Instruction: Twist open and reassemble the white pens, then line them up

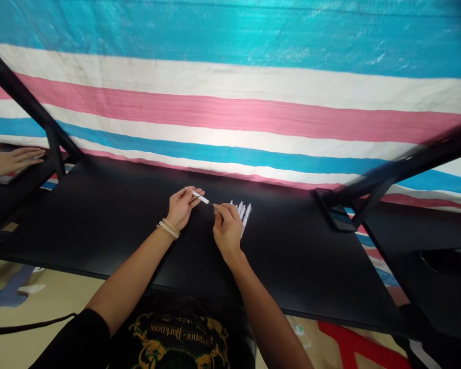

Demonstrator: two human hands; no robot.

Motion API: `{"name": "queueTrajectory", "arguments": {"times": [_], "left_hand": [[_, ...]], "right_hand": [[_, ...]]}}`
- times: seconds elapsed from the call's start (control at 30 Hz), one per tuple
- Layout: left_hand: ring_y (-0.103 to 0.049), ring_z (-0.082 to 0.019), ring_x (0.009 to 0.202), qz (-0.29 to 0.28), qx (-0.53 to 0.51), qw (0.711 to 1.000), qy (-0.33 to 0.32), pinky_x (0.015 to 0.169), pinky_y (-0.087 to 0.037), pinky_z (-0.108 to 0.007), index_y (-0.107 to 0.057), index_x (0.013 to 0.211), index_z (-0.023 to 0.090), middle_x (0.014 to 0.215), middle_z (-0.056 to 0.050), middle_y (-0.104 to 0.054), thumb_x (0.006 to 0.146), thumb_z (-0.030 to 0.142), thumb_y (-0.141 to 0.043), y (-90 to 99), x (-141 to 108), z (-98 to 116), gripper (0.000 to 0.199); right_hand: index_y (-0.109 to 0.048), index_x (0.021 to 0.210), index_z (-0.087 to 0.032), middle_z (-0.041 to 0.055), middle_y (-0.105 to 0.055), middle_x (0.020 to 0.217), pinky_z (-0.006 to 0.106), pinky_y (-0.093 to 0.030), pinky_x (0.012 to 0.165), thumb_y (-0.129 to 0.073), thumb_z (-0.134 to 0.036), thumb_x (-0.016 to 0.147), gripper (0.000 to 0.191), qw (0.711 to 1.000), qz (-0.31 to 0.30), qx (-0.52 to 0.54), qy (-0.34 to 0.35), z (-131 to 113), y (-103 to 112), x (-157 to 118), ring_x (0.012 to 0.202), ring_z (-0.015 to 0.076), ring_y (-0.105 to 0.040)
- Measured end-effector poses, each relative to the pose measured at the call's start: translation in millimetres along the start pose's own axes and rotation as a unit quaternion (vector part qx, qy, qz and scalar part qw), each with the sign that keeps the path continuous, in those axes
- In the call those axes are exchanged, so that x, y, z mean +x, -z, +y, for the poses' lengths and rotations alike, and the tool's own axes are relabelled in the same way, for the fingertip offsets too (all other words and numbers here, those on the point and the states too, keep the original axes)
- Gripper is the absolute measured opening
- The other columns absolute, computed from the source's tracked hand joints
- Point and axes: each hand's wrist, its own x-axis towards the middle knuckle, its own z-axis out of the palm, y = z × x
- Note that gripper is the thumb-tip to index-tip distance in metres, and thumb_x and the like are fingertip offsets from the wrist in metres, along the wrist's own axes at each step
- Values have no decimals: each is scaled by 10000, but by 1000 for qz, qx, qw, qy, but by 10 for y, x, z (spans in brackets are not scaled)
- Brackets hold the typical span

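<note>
My left hand (180, 207), with beaded bands round its wrist, pinches a slim white pen (200, 197) by its far end. The pen slants down to the right, above the black table (138, 205). At its lower right end my right hand (228, 230) is closed on a thin dark part; whether this is joined to the white barrel is too small to tell. Several white pens (246, 214) lie side by side just beyond and to the right of my right hand, which partly hides them.
Black slanted frame legs stand at the left (54, 133) and right (369, 189) of the table. A striped sheet (230, 118) hangs behind it. Another person's hand (19, 161) rests at the far left. A red stool (353, 346) shows below at the right.
</note>
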Motion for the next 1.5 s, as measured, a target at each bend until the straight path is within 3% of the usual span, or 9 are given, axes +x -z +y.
{"name": "queueTrajectory", "arguments": {"times": [0.23,0.43,0.63,0.83,1.1,1.23,1.5], "left_hand": [[-696,-209,1028,50,-52,997,-9,1021,-490,-402,-639,903,108,990,-126,-730,904,210,-634,66,78,98,102],[-703,-241,1010,-5,-6,1000,7,992,-509,-448,-641,934,114,999,-141,-728,883,281,-666,-4,5,15,176],[-704,-247,1008,-19,20,1000,-3,1000,-499,-469,-630,949,116,993,-142,-725,875,311,-675,-37,-41,-60,214],[-706,-245,998,-22,15,1000,1,998,-499,-464,-624,953,117,974,-132,-726,876,320,-673,-27,-33,-57,222],[-711,-239,975,-4,17,1000,-4,979,-510,-456,-630,943,112,970,-142,-724,867,313,-684,-27,-11,-9,222],[-710,-234,973,-6,22,1000,-2,967,-517,-441,-636,947,115,965,-138,-727,859,311,-692,-14,-13,-1,222],[-714,-223,940,-18,46,998,-25,941,-528,-421,-649,961,118,963,-133,-729,841,339,-707,-5,-22,-13,258]], "right_hand": [[-657,1036,-207,77,-622,959,395,-475,860,-471,-204,952,204,998,29,-55,-1,3,168,108,928,226,-569],[-620,1077,-209,83,-604,961,397,-489,846,-455,-183,944,214,999,-27,-41,23,-36,63,50,924,232,-559],[-467,1294,-179,151,-501,1196,435,-494,950,-392,-129,935,370,997,-49,11,51,-39,-14,-1,1110,236,-541],[-408,1323,-185,88,-607,1000,346,-557,729,-458,-233,952,378,996,-39,61,-50,10,-2,-12,835,191,-636],[-461,1267,-185,85,-649,985,319,-546,691,-504,-242,924,350,994,-66,73,-55,2,39,20,828,189,-645],[-455,1256,-194,33,-655,858,298,-534,675,-475,-243,942,318,992,-79,78,-66,-12,49,12,722,161,-646],[-430,1277,-190,45,-653,909,285,-528,683,-510,-288,941,359,989,-105,88,-46,-13,82,14,761,160,-647]]}}
